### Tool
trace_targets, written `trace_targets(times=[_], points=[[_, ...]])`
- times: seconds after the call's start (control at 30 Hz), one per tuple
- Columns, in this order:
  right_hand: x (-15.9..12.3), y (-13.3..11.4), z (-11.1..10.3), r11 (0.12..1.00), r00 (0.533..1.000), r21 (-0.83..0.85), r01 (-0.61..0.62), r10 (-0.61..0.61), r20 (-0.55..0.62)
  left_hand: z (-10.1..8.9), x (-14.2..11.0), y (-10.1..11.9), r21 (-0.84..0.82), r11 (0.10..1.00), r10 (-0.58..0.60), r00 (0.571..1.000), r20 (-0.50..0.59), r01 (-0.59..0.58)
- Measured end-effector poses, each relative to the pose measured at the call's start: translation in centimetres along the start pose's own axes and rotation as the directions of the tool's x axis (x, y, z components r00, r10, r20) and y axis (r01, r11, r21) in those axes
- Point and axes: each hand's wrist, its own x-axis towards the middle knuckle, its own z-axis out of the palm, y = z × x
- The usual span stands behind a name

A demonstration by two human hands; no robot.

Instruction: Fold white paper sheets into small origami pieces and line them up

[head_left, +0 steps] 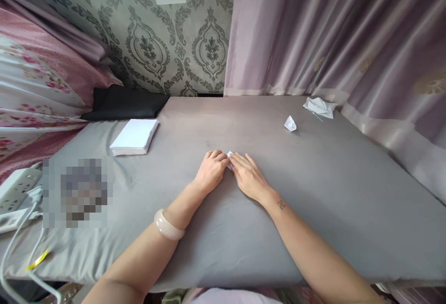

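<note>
Pressing a small white paper onto the grey table, my left hand and right hand pinch it between their fingertips.

A small white piece of paper lies flat on the grey surface, near its middle. Only a sliver shows: a pale, pointed corner peeking up between the two hands, the rest hidden under the fingers. The left hand presses on it from one side, knuckles bent, fingertips down on the sheet. The right hand lies flatter, its fingers stretched onto the paper's other edge. How it is folded cannot be told.
</note>
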Motion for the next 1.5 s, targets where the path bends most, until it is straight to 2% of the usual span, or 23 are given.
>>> trace_targets(times=[0.07, 0.17, 0.27, 0.4, 0.53, 0.7, 0.77, 0.93, 1.0, 1.2, 1.33, 1.5], points=[[-0.5, -0.1, 0.2, 0.999, 0.997, -0.033, 0.027, -0.025, 0.072, -0.4, -0.8, 0.5, 0.075, 0.997, 0.027, 0.998, 0.050, -0.031], [-0.8, -0.1, 0.3, 0.996, 0.992, -0.089, 0.023, -0.012, 0.127, -0.5, -1.9, 1.3, 0.136, 0.991, -0.027, 0.995, 0.099, 0.014], [-0.7, -0.2, 0.3, 0.992, 0.995, -0.128, 0.023, -0.009, 0.104, -0.4, -2.2, 1.8, 0.155, 0.986, -0.079, 0.988, 0.136, 0.057], [0.1, -0.4, 0.4, 0.990, 0.998, -0.141, -0.025, 0.034, 0.062, -0.5, -2.0, 1.9, 0.143, 0.988, -0.084, 0.985, 0.150, 0.062], [0.5, -0.1, 0.2, 0.990, 0.997, -0.134, -0.041, 0.049, 0.058, -1.0, -1.6, 1.1, 0.097, 0.991, -0.110, 0.984, 0.137, 0.097], [-0.3, 1.1, -0.4, 0.997, 0.992, -0.073, 0.041, -0.032, 0.119, -1.6, -1.5, -1.2, -0.016, 0.996, -0.080, 0.965, 0.248, 0.087], [-0.7, 1.4, -0.6, 0.996, 0.994, -0.064, 0.055, -0.048, 0.102, -1.5, -1.7, -1.8, -0.036, 0.997, -0.050, 0.963, 0.265, 0.062], [-0.8, 0.8, -0.7, 0.994, 0.995, -0.043, 0.098, -0.098, 0.004, -1.3, -1.7, -1.0, 0.086, 0.995, 0.029, 0.989, 0.143, -0.042], [-0.6, 0.6, -0.8, 0.996, 0.996, -0.026, 0.090, -0.090, -0.011, -1.3, -1.4, -0.7, 0.094, 0.993, 0.055, 0.988, 0.144, -0.069], [-0.1, 0.8, -0.8, 0.998, 0.998, 0.028, 0.053, -0.052, -0.038, -1.3, -0.8, -1.6, -0.002, 1.000, -0.024, 0.991, 0.134, 0.025], [-0.1, 1.0, -0.5, 0.996, 0.995, -0.012, 0.088, -0.088, -0.048, -0.7, -0.9, -1.7, -0.016, 1.000, 0.003, 0.997, 0.076, -0.002], [0.1, 0.8, -0.3, 0.997, 0.996, -0.027, 0.067, -0.069, -0.063, -0.3, -0.7, -1.6, -0.018, 1.000, 0.025, 0.999, 0.030, -0.024]])
